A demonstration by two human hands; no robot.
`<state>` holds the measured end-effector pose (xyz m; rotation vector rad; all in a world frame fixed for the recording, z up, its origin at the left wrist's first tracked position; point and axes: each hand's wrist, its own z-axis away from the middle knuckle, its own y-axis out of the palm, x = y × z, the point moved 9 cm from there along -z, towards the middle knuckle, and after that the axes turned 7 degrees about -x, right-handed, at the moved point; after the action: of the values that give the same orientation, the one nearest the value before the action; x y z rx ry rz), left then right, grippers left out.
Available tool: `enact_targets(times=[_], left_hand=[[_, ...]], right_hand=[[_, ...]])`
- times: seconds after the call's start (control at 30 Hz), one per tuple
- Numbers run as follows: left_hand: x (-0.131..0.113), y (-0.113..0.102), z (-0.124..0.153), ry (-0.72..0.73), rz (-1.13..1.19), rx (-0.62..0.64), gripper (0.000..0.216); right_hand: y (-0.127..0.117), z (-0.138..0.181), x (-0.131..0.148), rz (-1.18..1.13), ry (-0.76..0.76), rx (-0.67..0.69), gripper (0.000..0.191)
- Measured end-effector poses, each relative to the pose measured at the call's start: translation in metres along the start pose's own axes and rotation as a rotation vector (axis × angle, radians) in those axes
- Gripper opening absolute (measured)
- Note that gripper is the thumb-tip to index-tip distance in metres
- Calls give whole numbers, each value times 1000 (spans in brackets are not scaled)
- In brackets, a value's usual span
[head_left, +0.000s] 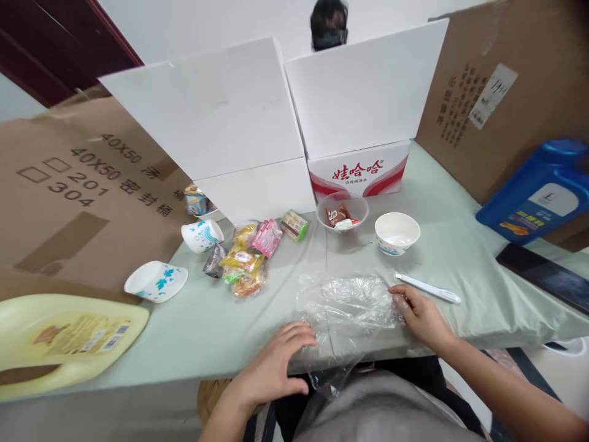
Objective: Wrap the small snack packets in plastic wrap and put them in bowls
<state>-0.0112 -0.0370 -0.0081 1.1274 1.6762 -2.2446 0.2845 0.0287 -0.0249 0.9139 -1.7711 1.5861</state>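
A crumpled clear plastic bag (354, 304) lies flat near the table's front edge, and part of it hangs over that edge. My right hand (416, 316) pinches its right end between thumb and fingers. At the bag's left side, my left hand (278, 356) has its thumb and fingers apart, with nothing held between them. Just beyond my right hand rests a white utility knife (427, 288). Behind the bag stand a white paper bowl (397, 236) with a blue pattern and a translucent plastic bowl (363, 212) containing a few wrapped snacks (339, 216).
Several packaged snacks (243, 258) are heaped left of centre. Two paper cups (156, 281) lie tipped over beside them. A yellow jug (69, 344), a blue bottle (543, 190) and a phone (547, 276) flank the workspace. White panels (239, 110) and cardboard boxes (87, 178) enclose the table (179, 344).
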Motion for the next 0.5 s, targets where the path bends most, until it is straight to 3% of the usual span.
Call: enact_targets(times=[0.07,0.2,0.27,0.4,0.5], left_hand=[[-6,8,-2,22,-103,-11,68],[-13,9,-2,63,-145,-194,20],[-10,3,-3,43,-61,-289,17],[22,-15,-10,-239,138,-490,29],[35,-19,-24,-378,175,-552,31]], right_hand=[[-7,-3,3,89,-54,-60,27],[-7,-4,6,181,-101,-75,26],[-7,-5,7,195,-107,-71,25],[-12,-11,9,236,-110,-114,24],[-16,-18,6,329,-90,-140,24]])
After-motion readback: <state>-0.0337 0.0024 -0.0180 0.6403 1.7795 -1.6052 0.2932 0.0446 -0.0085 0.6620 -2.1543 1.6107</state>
